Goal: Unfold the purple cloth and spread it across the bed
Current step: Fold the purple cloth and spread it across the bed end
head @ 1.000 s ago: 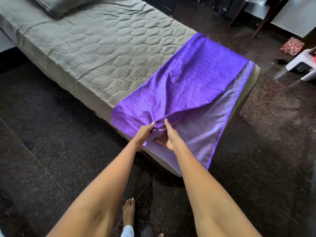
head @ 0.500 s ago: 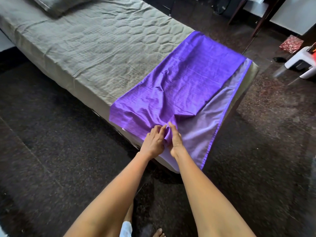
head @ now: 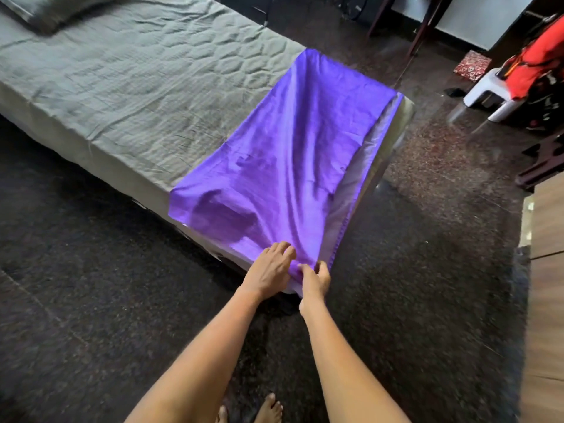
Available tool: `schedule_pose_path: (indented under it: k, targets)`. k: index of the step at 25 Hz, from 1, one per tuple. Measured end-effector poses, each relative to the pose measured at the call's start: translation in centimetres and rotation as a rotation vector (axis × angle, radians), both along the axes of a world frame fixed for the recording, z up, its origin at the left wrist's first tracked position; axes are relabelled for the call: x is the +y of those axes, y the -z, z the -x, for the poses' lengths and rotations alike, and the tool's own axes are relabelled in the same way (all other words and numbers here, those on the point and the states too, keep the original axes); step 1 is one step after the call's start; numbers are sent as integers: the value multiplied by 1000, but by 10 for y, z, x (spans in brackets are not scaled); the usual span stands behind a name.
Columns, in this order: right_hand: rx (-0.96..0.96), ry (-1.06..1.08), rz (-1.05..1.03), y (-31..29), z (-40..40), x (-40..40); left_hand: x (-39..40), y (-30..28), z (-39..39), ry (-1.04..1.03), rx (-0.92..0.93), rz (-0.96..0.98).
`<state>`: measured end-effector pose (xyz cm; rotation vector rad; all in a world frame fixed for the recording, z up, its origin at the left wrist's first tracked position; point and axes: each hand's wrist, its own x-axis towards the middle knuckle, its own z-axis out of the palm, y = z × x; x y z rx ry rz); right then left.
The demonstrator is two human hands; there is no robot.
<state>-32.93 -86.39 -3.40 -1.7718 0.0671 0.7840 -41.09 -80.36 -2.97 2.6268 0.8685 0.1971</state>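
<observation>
Head view looks down on the purple cloth [head: 283, 154], which lies folded in a long band across the foot end of the bed [head: 128, 87], from the far edge to the near edge, where it hangs a little over the side. A paler under-layer shows along its right side. Both hands meet at the near right corner. The left hand [head: 268, 271] rests on the cloth with its fingers curled into the fabric, seeming to gather a layer. The right hand [head: 316, 277] pinches the hem between thumb and fingers just beside it. Each grip is thus closed on cloth, not spread.

The step in hand appears to be separating the top layer from the one beneath. To do it well, the pinch should take only a single layer; rolling the edge between thumb and finger would help tell them apart. Once the layers part, the hands should move away from each other along the hem, so the fold opens evenly towards the pillow [head: 52, 10]. Lifting the fabric slightly, not dragging it, would likely avoid rumpling the grey sheet [head: 171, 74] below. The cloth looks thin and slippery, so a firm pinch seems wise.
</observation>
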Motion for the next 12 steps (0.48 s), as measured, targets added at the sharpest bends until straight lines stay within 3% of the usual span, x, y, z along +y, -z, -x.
schedule_pose_path:
  k: [2, 6, 9, 12]
  targets:
    - [131, -26, -75, 11, -9, -3, -7, 7, -11, -78, 1, 158]
    - [443, 18, -160, 3, -42, -9, -14, 13, -13, -313, -171, 500]
    - [560, -113, -221, -6, -64, 14, -9, 13, -7, -311, -236, 488]
    - [421, -69, -190, -11, -67, 42, -6, 5, -3, -248, -226, 434]
